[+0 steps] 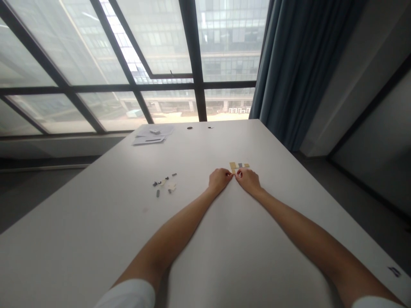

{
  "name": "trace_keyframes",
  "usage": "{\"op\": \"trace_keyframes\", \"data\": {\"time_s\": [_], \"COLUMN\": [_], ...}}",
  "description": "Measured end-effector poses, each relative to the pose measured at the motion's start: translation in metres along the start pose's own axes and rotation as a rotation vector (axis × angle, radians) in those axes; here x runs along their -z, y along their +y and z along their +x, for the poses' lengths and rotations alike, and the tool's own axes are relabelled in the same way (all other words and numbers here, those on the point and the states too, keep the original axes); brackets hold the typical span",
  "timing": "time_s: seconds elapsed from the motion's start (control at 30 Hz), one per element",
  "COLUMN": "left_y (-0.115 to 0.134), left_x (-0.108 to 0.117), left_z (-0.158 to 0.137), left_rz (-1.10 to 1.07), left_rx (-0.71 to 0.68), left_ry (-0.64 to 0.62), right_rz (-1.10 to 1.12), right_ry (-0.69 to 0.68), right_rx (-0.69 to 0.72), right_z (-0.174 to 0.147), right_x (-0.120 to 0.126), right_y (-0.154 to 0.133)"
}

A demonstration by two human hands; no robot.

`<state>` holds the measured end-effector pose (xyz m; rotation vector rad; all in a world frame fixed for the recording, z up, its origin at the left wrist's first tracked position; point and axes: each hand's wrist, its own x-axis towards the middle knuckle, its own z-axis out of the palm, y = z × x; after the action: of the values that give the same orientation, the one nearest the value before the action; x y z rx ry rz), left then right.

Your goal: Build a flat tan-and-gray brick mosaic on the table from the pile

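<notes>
Both hands are out over the white table, fingertips almost meeting. My left hand [220, 179] is closed in a pinch at the lower left of a small tan piece [233, 171]. From the other side, my right hand [249, 179] pinches at the same piece, its thumb and index finger curled together. Just beyond the fingers lies a short row of flat building-block-like pieces: a tan block [233, 164], a grey piece [240, 165] and another tan piece [246, 165]. Fingers partly cover the held piece, so its full shape is hidden.
Left of my hands, several loose small pieces lie scattered, including a dark grey one [158, 193] and a cream one [172, 187]. Papers [149, 139] rest at the far left corner of the table [199, 239]. Windows and a blue curtain [289, 68] stand behind.
</notes>
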<state>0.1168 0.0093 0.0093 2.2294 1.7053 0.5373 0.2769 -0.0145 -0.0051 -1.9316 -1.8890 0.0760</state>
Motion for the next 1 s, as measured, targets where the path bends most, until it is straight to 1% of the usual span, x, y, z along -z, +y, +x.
{"op": "trace_keyframes", "data": {"time_s": [0.2,0.37,0.43,0.53,0.57,0.6,0.63,0.67,0.73,0.8,0.87,1.0], "left_y": [-0.001,-0.002,-0.004,-0.005,-0.005,-0.005,-0.005,-0.005,-0.005,-0.006,-0.006,-0.006], "left_x": [0.000,0.000,-0.001,-0.001,-0.001,-0.001,-0.002,-0.002,-0.002,-0.003,-0.005,-0.007], "left_z": [0.000,-0.003,-0.005,-0.007,-0.007,-0.008,-0.008,-0.008,-0.008,-0.008,-0.008,-0.009], "left_rz": [-0.002,-0.009,-0.015,-0.057,-0.073,-0.084,-0.089,-0.088,-0.070,-0.037,0.000,0.060], "left_rx": [-0.006,-0.024,-0.040,-0.043,-0.043,-0.043,-0.042,-0.040,-0.026,0.000,0.023,-0.001], "left_ry": [-0.006,-0.013,0.015,0.072,0.090,0.102,0.109,0.113,0.120,0.124,0.115,0.061], "right_rz": [0.021,0.086,0.144,0.243,0.283,0.327,0.371,0.410,0.451,0.441,0.401,0.316], "right_ry": [0.002,-0.002,0.036,0.129,0.153,0.159,0.142,0.100,-0.030,-0.142,-0.202,-0.252], "right_rx": [0.005,-0.003,0.009,0.024,0.053,0.111,0.200,0.313,0.535,0.669,0.709,0.682], "right_z": [0.001,-0.001,-0.003,-0.007,-0.008,-0.009,-0.011,-0.013,-0.018,-0.023,-0.027,-0.028], "right_x": [-0.002,-0.005,-0.005,-0.003,-0.001,0.000,0.002,0.003,0.004,0.005,0.004,0.003], "right_y": [0.001,0.003,0.005,0.009,0.010,0.011,0.012,0.012,0.010,0.006,0.001,-0.005]}}
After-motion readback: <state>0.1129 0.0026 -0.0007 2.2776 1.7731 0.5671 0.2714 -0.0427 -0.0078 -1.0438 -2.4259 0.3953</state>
